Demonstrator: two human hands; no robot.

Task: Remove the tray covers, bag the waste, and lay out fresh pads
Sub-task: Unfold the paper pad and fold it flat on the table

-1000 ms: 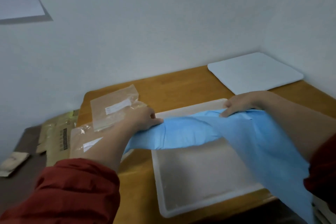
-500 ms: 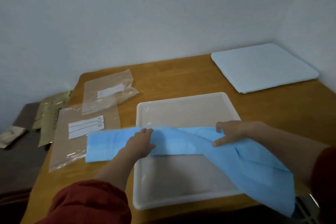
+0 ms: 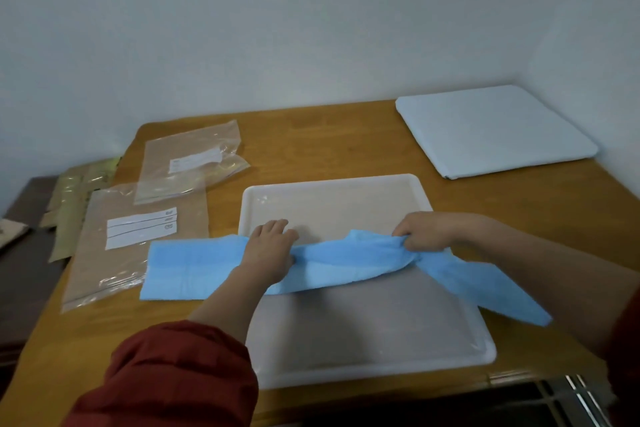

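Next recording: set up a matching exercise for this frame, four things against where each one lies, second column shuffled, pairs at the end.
Things:
1. blue pad
2. white tray
3. folded white stack
4. labelled clear bags

Places:
A. far right corner of the table
B. stretched across the tray
C. left of the tray
D. middle of the table, by its near edge

Pairs: 1-B, 2-D, 3-A, 4-C

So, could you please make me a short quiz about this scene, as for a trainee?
1. True or false: the blue pad lies bunched across the white tray.
2. What does the right hand grip? A) a clear bag B) the blue pad C) the tray rim
3. Fill in: the folded white stack lies at the table's far ___ corner.
Key: 1 true; 2 B; 3 right.
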